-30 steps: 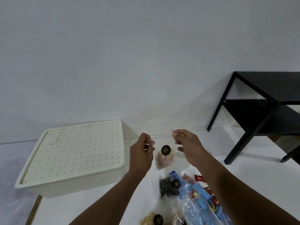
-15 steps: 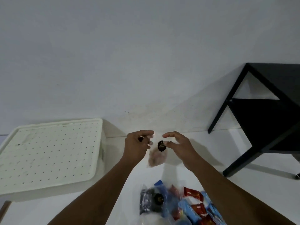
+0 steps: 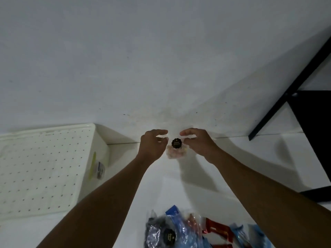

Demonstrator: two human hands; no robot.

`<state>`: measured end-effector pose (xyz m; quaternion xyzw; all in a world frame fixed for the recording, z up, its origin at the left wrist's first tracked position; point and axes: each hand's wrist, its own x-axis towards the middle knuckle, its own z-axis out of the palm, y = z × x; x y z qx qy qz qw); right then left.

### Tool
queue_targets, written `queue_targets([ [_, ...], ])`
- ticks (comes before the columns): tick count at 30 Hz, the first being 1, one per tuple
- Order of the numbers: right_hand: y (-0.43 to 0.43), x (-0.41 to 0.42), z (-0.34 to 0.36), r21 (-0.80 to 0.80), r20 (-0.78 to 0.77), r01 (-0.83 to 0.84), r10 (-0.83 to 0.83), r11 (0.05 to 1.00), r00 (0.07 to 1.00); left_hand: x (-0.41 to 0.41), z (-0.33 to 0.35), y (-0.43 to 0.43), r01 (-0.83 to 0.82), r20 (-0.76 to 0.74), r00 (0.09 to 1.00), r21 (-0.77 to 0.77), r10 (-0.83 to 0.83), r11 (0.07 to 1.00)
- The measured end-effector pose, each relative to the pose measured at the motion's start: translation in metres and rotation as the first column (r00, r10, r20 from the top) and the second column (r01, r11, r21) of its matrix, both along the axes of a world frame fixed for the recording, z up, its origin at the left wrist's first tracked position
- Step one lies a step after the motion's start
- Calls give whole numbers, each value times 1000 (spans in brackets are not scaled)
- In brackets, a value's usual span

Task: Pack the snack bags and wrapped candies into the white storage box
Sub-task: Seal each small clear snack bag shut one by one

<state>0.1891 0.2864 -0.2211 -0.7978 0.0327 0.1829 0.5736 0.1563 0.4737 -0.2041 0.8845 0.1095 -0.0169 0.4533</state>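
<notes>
— What is the person holding?

— A small clear bag [image 3: 176, 153] of soft, crinkled film, plump with pale pink lumps. The left hand [image 3: 153, 145] pinches one top corner and the right hand [image 3: 198, 143] pinches the other, thumb against curled fingers on each side. The bag hangs between them near the foot of the wall [image 3: 161, 68].

— Any label on it?

— A round black sticker [image 3: 176, 142] with a scalloped edge sits on its front, just under the top. It carries gold lettering that is too small to read.

— And the white storage box [image 3: 97, 145]?

— It stands to the left, well apart from the bag, on the same white surface [image 3: 223, 185]. The box is smooth matte plastic with rounded corners. Its flat lid [image 3: 41, 167] is on and is dotted with even rows of small holes. The side wall facing the hands bears a yellow-green strip and a grey label [image 3: 100, 170], whose print is blurred.

— Where are the other snacks?

— They lie in a heap at the lower edge, between the two forearms. There is a dark glossy bag [image 3: 157, 231] with the same kind of scalloped black sticker, some shiny blue wrappers [image 3: 179, 224], and red wrapped candies [image 3: 217, 230] with white marks that cannot be read.

— Anything else?

— A black table [image 3: 308, 126] with straight, slender legs stands at the right.
</notes>
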Motion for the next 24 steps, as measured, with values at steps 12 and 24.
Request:
queue_targets([
  [12,-5,-32,9,-155,37,98,-94,983,995,-31,-8,10,120,-277,957,127,-81,985],
  [24,7,-234,2,-317,-157,-132,85,939,984,-226,2,7,659,-496,693,141,-523,739],
])
